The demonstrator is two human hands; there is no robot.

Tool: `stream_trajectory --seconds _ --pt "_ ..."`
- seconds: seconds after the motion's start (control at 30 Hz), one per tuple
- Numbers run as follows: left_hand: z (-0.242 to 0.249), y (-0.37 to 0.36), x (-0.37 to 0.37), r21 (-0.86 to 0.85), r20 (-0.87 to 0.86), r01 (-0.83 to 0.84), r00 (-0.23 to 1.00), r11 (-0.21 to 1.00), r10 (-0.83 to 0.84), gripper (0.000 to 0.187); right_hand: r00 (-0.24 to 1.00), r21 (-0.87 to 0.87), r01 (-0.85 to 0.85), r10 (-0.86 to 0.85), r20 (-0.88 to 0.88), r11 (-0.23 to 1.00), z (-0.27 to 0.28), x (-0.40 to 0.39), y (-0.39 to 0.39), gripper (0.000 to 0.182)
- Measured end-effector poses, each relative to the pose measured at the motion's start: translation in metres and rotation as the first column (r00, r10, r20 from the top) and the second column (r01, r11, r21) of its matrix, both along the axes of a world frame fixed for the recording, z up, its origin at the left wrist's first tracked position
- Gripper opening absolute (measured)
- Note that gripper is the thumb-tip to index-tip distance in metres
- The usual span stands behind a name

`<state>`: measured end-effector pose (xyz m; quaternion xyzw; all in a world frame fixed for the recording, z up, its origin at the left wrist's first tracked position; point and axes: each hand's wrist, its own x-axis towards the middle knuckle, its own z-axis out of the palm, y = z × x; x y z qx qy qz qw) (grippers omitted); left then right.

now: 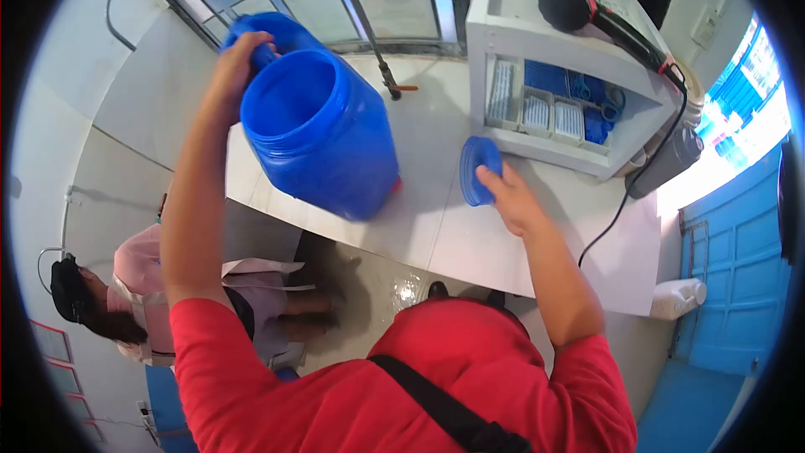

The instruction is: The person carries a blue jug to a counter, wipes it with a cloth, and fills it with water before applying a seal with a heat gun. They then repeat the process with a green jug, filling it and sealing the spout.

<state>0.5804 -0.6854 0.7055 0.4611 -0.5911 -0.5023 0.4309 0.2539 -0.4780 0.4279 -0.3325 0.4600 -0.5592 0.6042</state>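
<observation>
A large blue plastic jug is tilted over the white counter, its wide round mouth uncovered and facing me. My left hand is wrapped around the jug's handle at the upper left. A small red part shows low on the jug's right side. To the right of the jug, my right hand pinches a round blue screw lid by its edge, holding it on its side above the counter. The lid and jug are apart. The inside of the jug is shadowed, so its contents cannot be made out.
A white shelf unit with small baskets and scissors stands at the back right. On top lies a black and red corded tool, its cord hanging down. A tap rises behind the jug. Another person is at the lower left.
</observation>
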Motion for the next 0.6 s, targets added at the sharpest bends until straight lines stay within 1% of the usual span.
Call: stream_trajectory --seconds 0.03,0.1,0.13,0.17,0.2,0.23,0.27,0.3,0.33,0.37,0.4,0.43,0.47,0.5,0.53,0.57,0.6 --pt "-0.009 -0.013 0.001 -0.005 -0.002 0.025 1.0 1.0 -0.025 0.031 1.0 -0.015 -0.008 0.008 -0.006 1.0 0.002 0.012 -0.011 0.059" --pt "-0.018 -0.026 -0.002 0.095 -0.073 0.025 0.997 0.995 -0.018 0.036 0.967 -0.143 -0.063 0.025 -0.252 0.988 0.007 0.033 -0.034 0.068" --pt "-0.016 -0.028 0.001 0.085 -0.083 0.016 0.997 0.996 -0.009 0.036 0.965 -0.152 -0.074 0.032 -0.262 0.986 0.012 0.041 -0.045 0.068" --pt "-0.014 -0.027 0.004 -0.016 0.191 -0.038 0.981 0.999 0.041 0.043 0.943 -0.175 -0.106 0.043 -0.33 0.979 0.016 0.049 -0.055 0.072" --pt "-0.01 -0.021 0.008 -0.128 0.447 -0.067 0.887 0.989 0.118 0.051 0.917 -0.197 -0.141 0.053 -0.395 0.97 0.021 0.055 -0.062 0.076" --pt "-0.013 -0.02 0.019 -0.128 0.442 -0.073 0.889 0.989 0.123 0.051 0.915 -0.196 -0.147 0.058 -0.4 0.969 0.019 0.06 -0.072 0.076" --pt "-0.02 -0.012 0.035 -0.316 0.335 -0.105 0.917 0.943 0.215 0.06 0.909 -0.213 -0.083 -0.013 -0.416 0.973 0.014 0.066 -0.083 0.077" --pt "-0.029 0.0 0.048 -0.492 0.21 -0.15 0.935 0.858 0.284 0.07 0.899 -0.236 -0.018 -0.087 -0.43 0.972 0.007 0.071 -0.095 0.078" --pt "-0.051 0.015 0.057 -0.455 -0.017 -0.209 0.974 0.866 0.225 0.078 0.898 -0.241 -0.02 -0.089 -0.431 0.97 -0.008 0.071 -0.113 0.078" --pt "-0.083 0.036 0.066 -0.404 -0.245 -0.253 0.956 0.879 0.162 0.085 0.87 -0.26 0.03 -0.153 -0.468 0.965 -0.031 0.069 -0.132 0.076" --pt "-0.116 0.059 0.071 -0.45 -0.248 -0.218 0.962 0.866 0.114 0.1 0.854 -0.275 0.057 -0.19 -0.485 0.96 -0.039 0.069 -0.147 0.076" --pt "-0.128 0.096 0.044 -0.382 -0.229 -0.349 0.933 0.856 0.278 0.117 0.835 -0.29 0.084 -0.226 -0.501 0.953 -0.048 0.069 -0.161 0.075" --pt "-0.17 0.111 0.05 -0.501 -0.109 -0.222 0.975 0.836 0.193 0.135 0.881 -0.235 0.187 -0.268 -0.39 0.954 -0.049 0.071 -0.17 0.07" --pt "-0.189 0.133 0.042 -0.417 0.012 -0.176 0.98 0.892 0.199 0.143 0.908 -0.17 0.278 -0.316 -0.275 0.946 -0.049 0.072 -0.18 0.066" --pt "-0.206 0.142 0.035 -0.32 0.004 -0.163 0.985 0.933 0.173 0.137 0.908 -0.174 0.275 -0.315 -0.277 0.945 -0.053 0.073 -0.193 0.066" --pt "-0.211 0.137 0.036 -0.321 0.001 -0.166 0.985 0.932 0.175 0.137 0.865 -0.177 0.321 -0.364 -0.346 0.93 -0.057 0.075 -0.208 0.058" --pt "-0.215 0.131 0.039 -0.283 -0.037 -0.127 0.992 0.951 0.122 0.135 0.814 -0.183 0.367 -0.41 -0.412 0.912 -0.054 0.077 -0.22 0.05"
